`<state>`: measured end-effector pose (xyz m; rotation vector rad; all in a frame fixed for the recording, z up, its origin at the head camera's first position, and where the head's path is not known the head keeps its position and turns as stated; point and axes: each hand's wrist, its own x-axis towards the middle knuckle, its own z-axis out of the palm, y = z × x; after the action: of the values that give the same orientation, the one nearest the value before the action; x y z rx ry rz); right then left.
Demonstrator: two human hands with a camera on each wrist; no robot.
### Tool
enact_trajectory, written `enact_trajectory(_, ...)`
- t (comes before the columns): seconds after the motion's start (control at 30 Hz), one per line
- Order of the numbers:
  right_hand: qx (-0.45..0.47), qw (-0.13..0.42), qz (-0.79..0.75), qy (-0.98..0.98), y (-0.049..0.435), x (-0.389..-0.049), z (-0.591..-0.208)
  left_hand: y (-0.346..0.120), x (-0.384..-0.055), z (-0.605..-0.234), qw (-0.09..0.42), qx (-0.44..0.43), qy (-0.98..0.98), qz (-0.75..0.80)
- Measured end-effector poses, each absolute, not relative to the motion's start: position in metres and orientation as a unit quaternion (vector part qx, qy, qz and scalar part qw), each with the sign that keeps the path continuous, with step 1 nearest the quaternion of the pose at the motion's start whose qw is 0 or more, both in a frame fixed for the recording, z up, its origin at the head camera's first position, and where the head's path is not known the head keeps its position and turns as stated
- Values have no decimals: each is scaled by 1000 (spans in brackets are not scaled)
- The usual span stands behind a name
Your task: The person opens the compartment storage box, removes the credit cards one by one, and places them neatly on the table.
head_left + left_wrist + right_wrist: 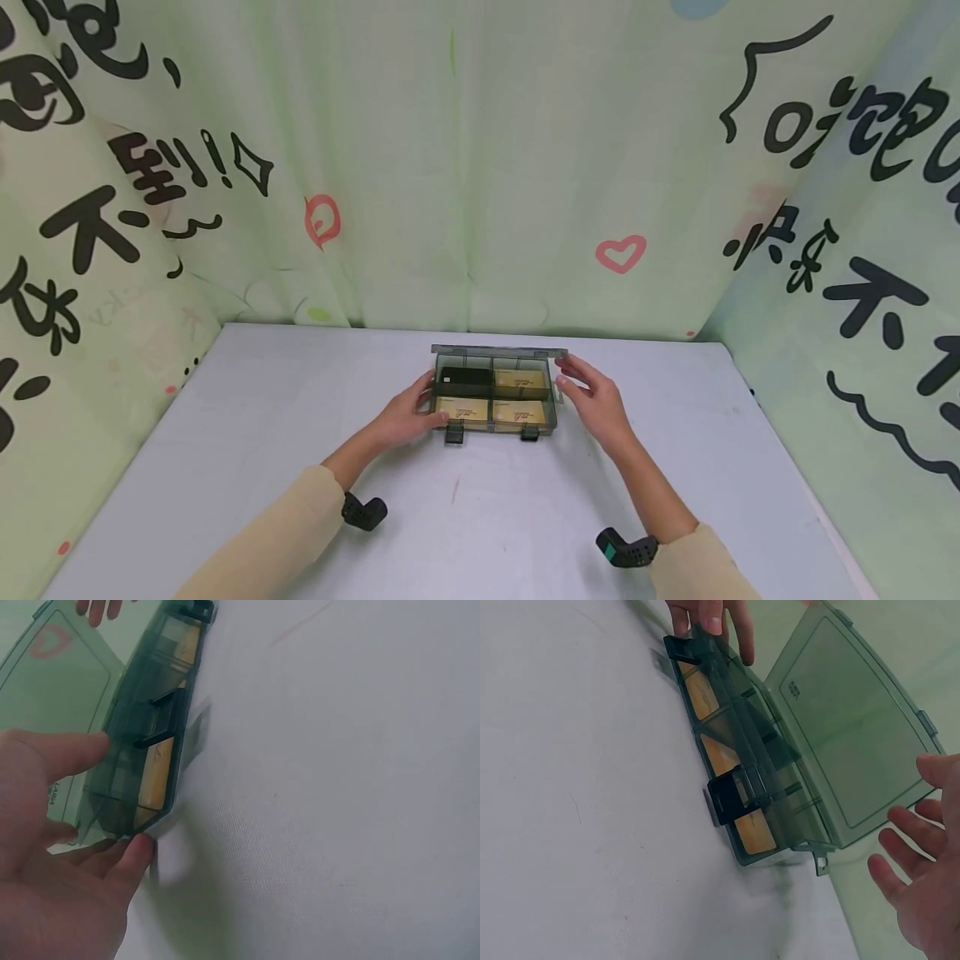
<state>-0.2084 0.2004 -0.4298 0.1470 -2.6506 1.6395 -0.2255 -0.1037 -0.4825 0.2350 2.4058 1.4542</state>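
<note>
1. A pale green fabric curtain (525,167) with black lettering and pink hearts is hanging behind and along both sides.
2. A white, cloth-covered table (480,517) is spreading below it.
3. Two arms in cream sleeves (277,525) are reaching forward.
4. A smoky green, see-through plastic box (492,427) is resting near the table's far edge, between the hands, its lid (498,351) standing raised.
5. The left hand (405,417) is grasping the box's left end, thumb lying across the near corner, fingers curving underneath.
6. The right hand (600,407) is poising beside the lid's right edge, fingers loosely bent and spread, ungripping; thumb contact cannot be told.
7. Three flat tan rectangles (519,412) and one black rectangle (472,378) are occupying four compartments.
8. Two dark latches (454,432) are jutting from the front.
</note>
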Motion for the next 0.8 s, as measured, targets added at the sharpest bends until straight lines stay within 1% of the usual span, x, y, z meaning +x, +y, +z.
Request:
enact_trajectory(0.23,54,22,533,-844,205,-220,-442,-106,-227,-483,161,89,845,502)
enact_trajectory(0.43,60,28,529,-846,204,-225,-441,-106,-227,-482,157,85,852,493)
enact_trajectory(0.8,58,20,520,-852,203,-230,-435,-104,-226,-480,160,71,857,485)
